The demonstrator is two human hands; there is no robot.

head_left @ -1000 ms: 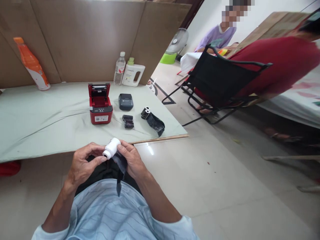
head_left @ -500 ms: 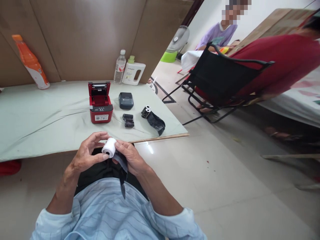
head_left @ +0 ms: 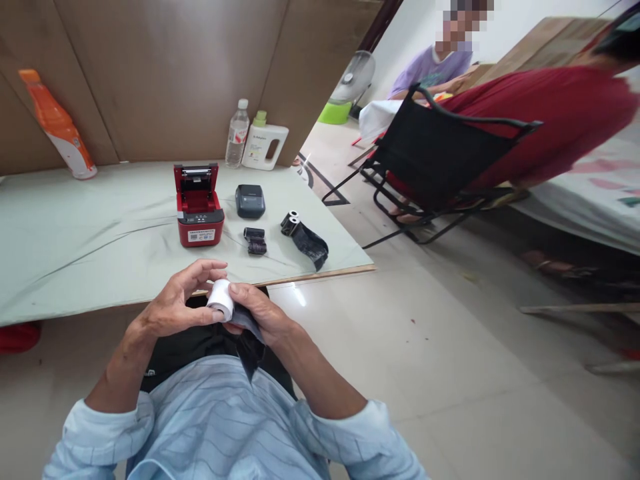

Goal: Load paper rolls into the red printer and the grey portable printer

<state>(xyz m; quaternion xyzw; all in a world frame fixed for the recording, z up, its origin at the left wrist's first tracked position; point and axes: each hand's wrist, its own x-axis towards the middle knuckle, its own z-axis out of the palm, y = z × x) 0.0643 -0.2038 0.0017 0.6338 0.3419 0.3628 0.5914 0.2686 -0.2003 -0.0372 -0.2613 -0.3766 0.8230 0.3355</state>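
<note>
A small white paper roll (head_left: 221,298) sits between both hands above my lap. My left hand (head_left: 175,305) pinches its left side with thumb and fingers. My right hand (head_left: 257,313) grips its right side together with a strip of black wrapper (head_left: 249,333) that hangs down. On the table ahead stands a red label printer (head_left: 199,207) with its lid open. A dark grey printer (head_left: 250,201), a small black-wrapped roll (head_left: 255,241) and two rolls with a loose black wrapper (head_left: 304,235) lie to its right.
The low table (head_left: 75,240) carries a pale green cloth. An orange bottle (head_left: 57,127), a water bottle (head_left: 237,133) and a white jug (head_left: 264,147) stand against brown panels. A black folding chair (head_left: 440,160) holds a person in red; another person sits beyond. Tiled floor lies to the right.
The white roll has turned in my hands from lying sideways to nearly end-on, and my hands closed in tighter. The black wrapper hangs lower and more hidden by my right hand.
</note>
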